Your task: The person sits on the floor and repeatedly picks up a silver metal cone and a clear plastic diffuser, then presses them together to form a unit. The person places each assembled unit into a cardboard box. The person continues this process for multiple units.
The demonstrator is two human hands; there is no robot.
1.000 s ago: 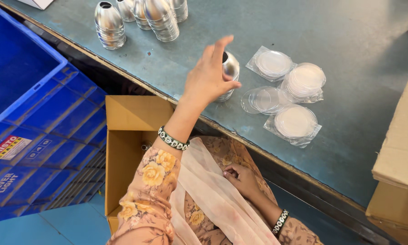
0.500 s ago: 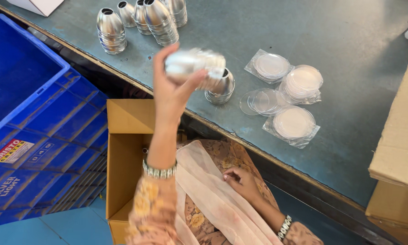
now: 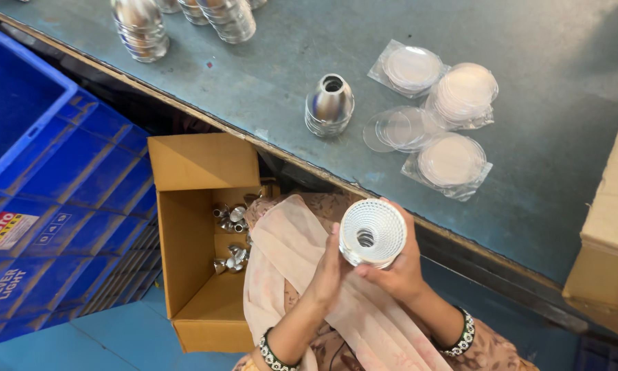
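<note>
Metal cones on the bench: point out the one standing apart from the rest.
The lone metal cone near the bench's front edge, left of the bagged white discs. The other stacked cones cluster at the far edge.

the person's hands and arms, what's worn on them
Both hands are bare: no gloves, no rings that can be made out. The left hand has a dark beaded bangle with pale studs at the wrist. The right hand wears a matching bangle, with a floral-patterned sleeve behind it.
</note>
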